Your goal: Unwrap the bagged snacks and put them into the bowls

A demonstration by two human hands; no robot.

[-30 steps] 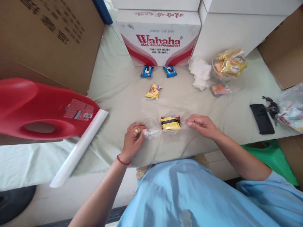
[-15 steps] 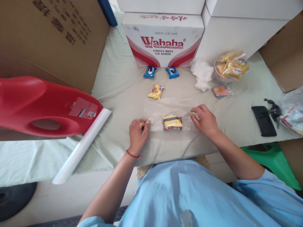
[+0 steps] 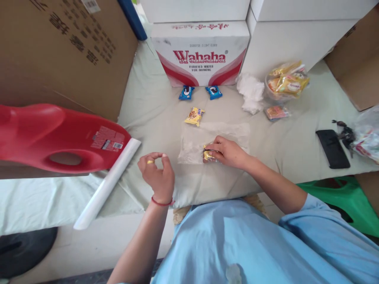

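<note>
On a flat sheet of clear plastic film [image 3: 189, 146] lies a small stack of snack packets [image 3: 208, 154], yellow with a dark band on top and brownish below. My right hand [image 3: 227, 152] grips the stack from above, its fingers covering most of it. Left of the film, my left hand [image 3: 156, 175] is raised, fingers curled and thumb close to the index finger, with nothing visible in it. A yellow cookie packet [image 3: 194, 116] lies just beyond the film. Two blue snack packets, a left one [image 3: 186, 92] and a right one [image 3: 213, 92], lie farther back.
A Wahaha carton [image 3: 201, 57] stands at the back. At left are a red jug [image 3: 74, 134] and a white roll [image 3: 108, 183]. To the right are crumpled white plastic [image 3: 251, 92], a tub of snacks [image 3: 287, 83], an orange packet [image 3: 276, 113] and a black phone [image 3: 332, 149].
My right hand has moved left from the film's edge and closed on the snack packets. My left hand has let go of the film and drawn back left.
</note>
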